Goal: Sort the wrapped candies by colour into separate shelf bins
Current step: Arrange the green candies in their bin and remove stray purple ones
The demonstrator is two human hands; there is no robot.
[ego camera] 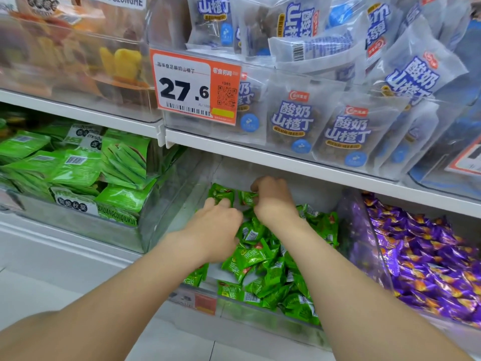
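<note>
A shop shelf [260,156] carries clear bins side by side, below a higher row of blue-and-white packets [299,121]. The middle bin [179,209] holds a loose heap of green candies [265,259]. The right-hand bin [358,230] holds purple candies [429,256], and a bin to the left holds flat green packs [78,165].

Both arms reach to the back of the middle bin. The right hand [270,196] has its grip closed in a pinch on one green candy [247,198]. The left hand [216,225] lies fingers-forward on a neighbouring wrapper. I cannot tell whether its grip is closed.

Likely trouble: the forearms pass low over the heap, which banks toward the bin's low front lip, so pulling back could sweep candies out over it. The slick wrapper could slip from a light pinch. Green fills two neighbouring bins, so a piece could go in the wrong one.
</note>
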